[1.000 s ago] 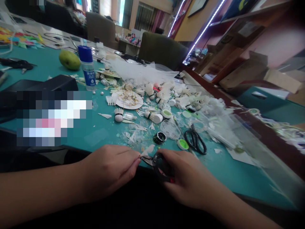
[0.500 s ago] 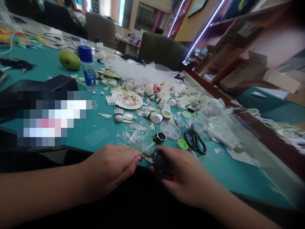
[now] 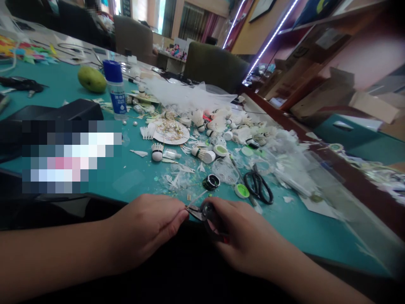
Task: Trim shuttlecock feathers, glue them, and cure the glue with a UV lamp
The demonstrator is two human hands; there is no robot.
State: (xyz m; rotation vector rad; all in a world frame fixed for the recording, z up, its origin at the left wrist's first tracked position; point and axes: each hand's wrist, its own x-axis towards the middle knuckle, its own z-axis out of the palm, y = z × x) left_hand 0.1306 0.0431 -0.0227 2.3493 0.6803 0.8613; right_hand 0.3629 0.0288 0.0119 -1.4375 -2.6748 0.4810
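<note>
White sliver [image 3: 199,196] at the worktop's [image 3: 329,236] near edge, left hand [image 3: 158,219] apparently pinching its end, presumably steadying it for the pliers [image 3: 196,213]! Right hand's [image 3: 229,226] grip wraps their handles, tips meeting the left fingertips. Black pot [image 3: 209,186] crowds just beyond; open room lies rightward.

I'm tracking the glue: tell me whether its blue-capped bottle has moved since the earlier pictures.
No. The glue bottle stands in the same spot beside the green mango, shifted neither way against it.
</note>
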